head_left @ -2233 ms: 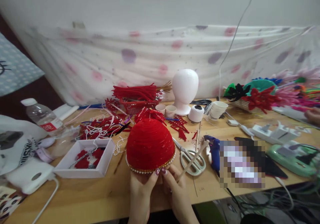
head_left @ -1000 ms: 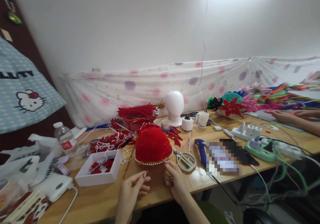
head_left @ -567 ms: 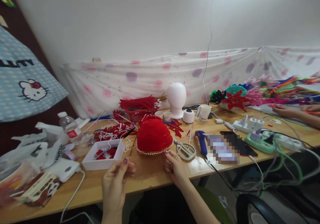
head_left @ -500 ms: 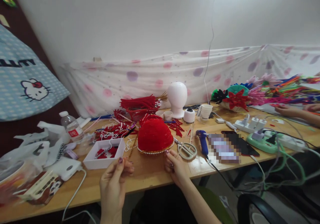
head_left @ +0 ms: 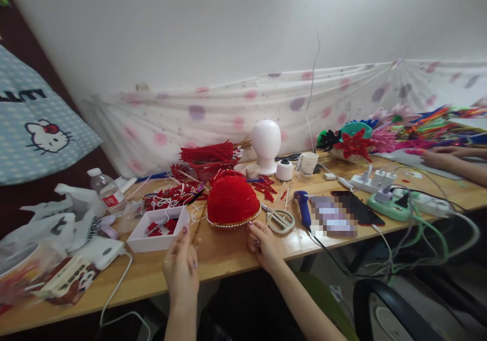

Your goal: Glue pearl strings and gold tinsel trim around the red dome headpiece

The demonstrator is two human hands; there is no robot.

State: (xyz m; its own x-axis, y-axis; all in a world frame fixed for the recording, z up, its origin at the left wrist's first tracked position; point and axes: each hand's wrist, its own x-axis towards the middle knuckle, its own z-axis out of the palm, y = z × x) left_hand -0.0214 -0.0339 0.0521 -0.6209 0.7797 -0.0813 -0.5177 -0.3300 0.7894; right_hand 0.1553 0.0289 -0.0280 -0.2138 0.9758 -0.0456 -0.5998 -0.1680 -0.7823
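A dome-shaped red cap [head_left: 233, 199], edged with gold trim and a row of white beads, rests on the wooden table in front of me. My right hand [head_left: 262, 243] is closed, with thumb and fingertips at the cap's lower right rim. To the left of the cap and nearer to me, my left hand [head_left: 181, 262] is raised with its fingers drawn together. Whatever it may pinch is too small to make out. Just beyond it, a thin gold strand [head_left: 201, 223] lies beside the cap. A white box [head_left: 152, 243] with red pieces and bead string stands left of it.
Scissors [head_left: 281, 222], a blue glue gun [head_left: 303, 209] and a dark phone [head_left: 357, 208] lie on the right, near power strips [head_left: 388, 206] and cables. A white foam head [head_left: 265, 145] stands behind. Bags and a bottle [head_left: 106, 191] crowd the left. Another person's hands [head_left: 445, 158] work far right.
My left hand has moved slightly right, and its index finger now points higher. My right hand stays at the cap's rim. The whole view has shifted a little.
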